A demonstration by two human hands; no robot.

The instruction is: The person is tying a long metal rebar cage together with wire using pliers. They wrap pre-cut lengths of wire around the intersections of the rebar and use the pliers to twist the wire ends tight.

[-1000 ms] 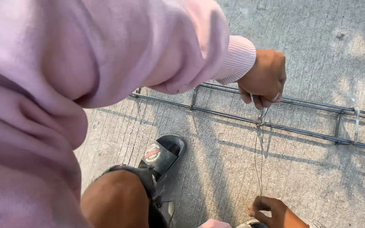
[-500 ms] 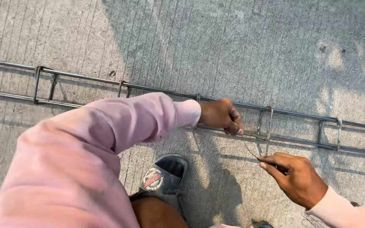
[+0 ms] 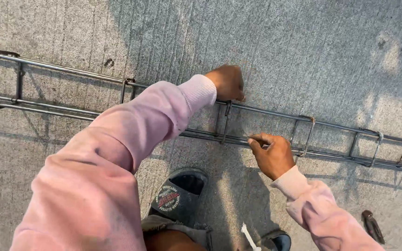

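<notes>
A long rebar cage [image 3: 331, 139], built of parallel steel bars joined by bent stirrups, is seen lying on the concrete floor [image 3: 303, 51], running from far left to near right across the view. At mid-length, one stirrup [image 3: 227, 122] is gripped at its top by the left hand [image 3: 228, 82], whose fingers are curled closed over the upper bar where the stirrup meets it. Just right and nearer, the right hand [image 3: 272, 154] is held at the lower bars, thumb and forefinger pressed together on what appears to be a thin tie wire [image 3: 247, 136]; the wire is too fine to be traced with certainty. Both arms are covered by pink sleeves [image 3: 117, 153]. A black slide sandal [image 3: 177, 195] is placed near the cage, directly below the hands. A dark tool-like object [image 3: 372, 226] lies on the floor at near right; its kind cannot be told. Risks judged: the wire could slip from the pinch if tension is uneven, the stirrup could shift along the bar if the left grip loosens, and fingertips could be pricked by a cut wire end.
</notes>
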